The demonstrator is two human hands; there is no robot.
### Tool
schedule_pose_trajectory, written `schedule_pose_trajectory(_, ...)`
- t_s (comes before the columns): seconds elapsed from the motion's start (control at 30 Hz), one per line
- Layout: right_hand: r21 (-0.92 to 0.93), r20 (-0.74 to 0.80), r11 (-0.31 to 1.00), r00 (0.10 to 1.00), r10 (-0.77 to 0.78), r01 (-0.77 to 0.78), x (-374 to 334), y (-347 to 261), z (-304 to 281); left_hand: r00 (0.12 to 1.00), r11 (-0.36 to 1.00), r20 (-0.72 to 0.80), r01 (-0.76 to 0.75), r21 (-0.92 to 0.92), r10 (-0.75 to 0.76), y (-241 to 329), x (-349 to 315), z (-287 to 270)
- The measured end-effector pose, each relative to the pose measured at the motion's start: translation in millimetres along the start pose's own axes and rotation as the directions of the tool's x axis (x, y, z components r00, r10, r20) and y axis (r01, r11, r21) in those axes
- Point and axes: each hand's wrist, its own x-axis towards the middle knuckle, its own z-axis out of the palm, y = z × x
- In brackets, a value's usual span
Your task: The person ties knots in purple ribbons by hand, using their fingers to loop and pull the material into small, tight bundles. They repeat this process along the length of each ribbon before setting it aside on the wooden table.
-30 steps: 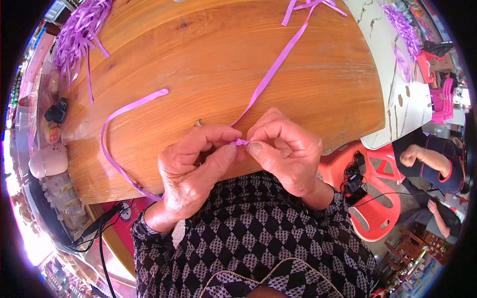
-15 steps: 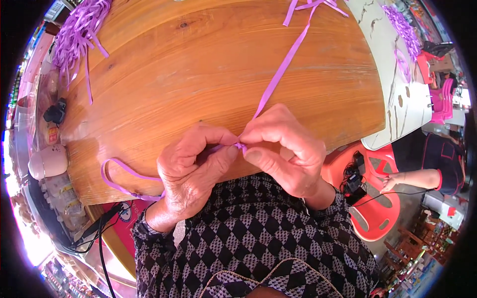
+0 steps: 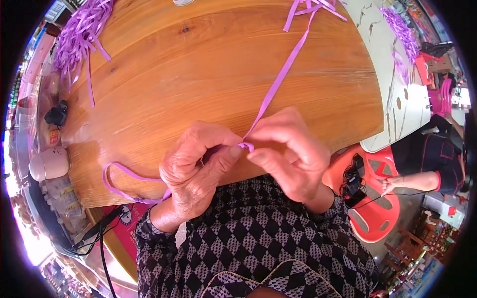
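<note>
At the table's near edge, my left hand (image 3: 196, 166) pinches a purple ribbon (image 3: 280, 77) between thumb and forefinger. A small curled bit of it sticks out past the fingertips. My right hand (image 3: 293, 156) is curled close by, its forefinger against the ribbon and its thumb a little lower, beside the curl. From the fingertips the ribbon runs up and away to a purple ribbon bunch (image 3: 310, 7) at the far edge. Another length loops onto the wood left of my left wrist. Whether a knot sits under the fingers is hidden.
A heap of purple ribbons (image 3: 82, 35) lies at the far left of the wooden table (image 3: 198, 74). More purple strips (image 3: 400, 35) lie on a white marbled table (image 3: 370, 30). To the right stand a red stool (image 3: 377, 213) with black cables and another person's arm (image 3: 417, 181).
My right thumb and forefinger have shifted slightly right and parted more. The ribbon's curled bit now shows between the hands. The other person's hand has shifted slightly by the stool.
</note>
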Motion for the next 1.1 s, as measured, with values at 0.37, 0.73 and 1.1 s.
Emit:
schedule_pose_trajectory(0.37,-0.348,0.027,0.875,0.937,-0.349,0.336,-1.5,5.9,7.0,0.988,0.983,0.076,0.142,-0.117,-0.133,10.4,2.8,-2.9)
schedule_pose_trajectory(0.73,-0.450,0.152,0.776,0.894,-0.420,0.441,-4.4,3.5,5.8,0.982,0.987,0.107,0.159,-0.014,-0.156,5.9,7.7,-4.8)
schedule_pose_trajectory(1.1,-0.116,0.101,0.967,0.972,-0.214,0.225,4.1,3.7,5.3,0.973,0.968,0.038,0.231,-0.095,-0.229,10.2,6.0,-3.3)
